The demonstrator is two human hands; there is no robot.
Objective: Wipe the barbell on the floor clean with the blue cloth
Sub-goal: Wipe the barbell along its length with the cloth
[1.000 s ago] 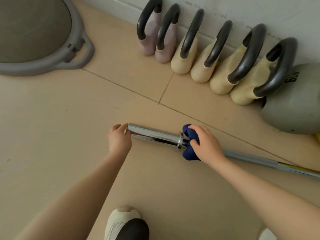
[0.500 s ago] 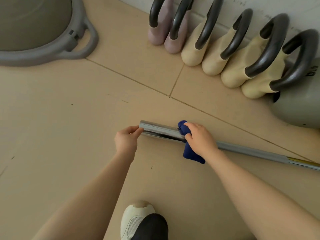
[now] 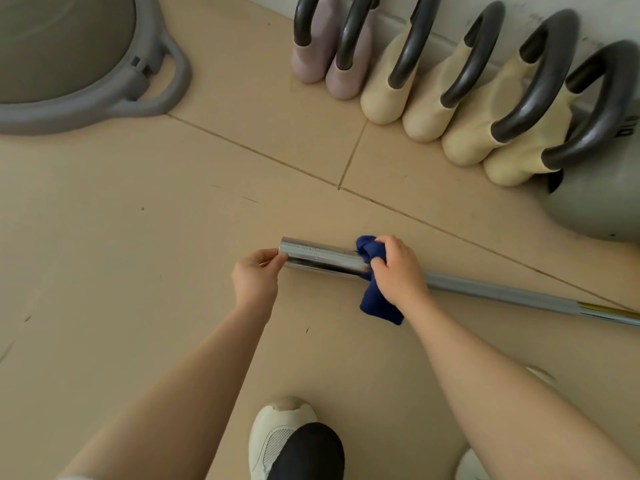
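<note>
Gripping blue cloth (image 3: 377, 299) round barbell (image 3: 322, 259)

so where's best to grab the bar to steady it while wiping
Grip the chrome sleeve at its free end, from above: it is the thickest part of the bar, lying flat on the floor. The left hand already pinches there; the right hand holds the cloth.

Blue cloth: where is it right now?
Head view, centre-right: the blue cloth is gripped by the right hand around the barbell where sleeve meets shaft, its free end hanging to the floor; the left hand holds the sleeve's end.
</note>
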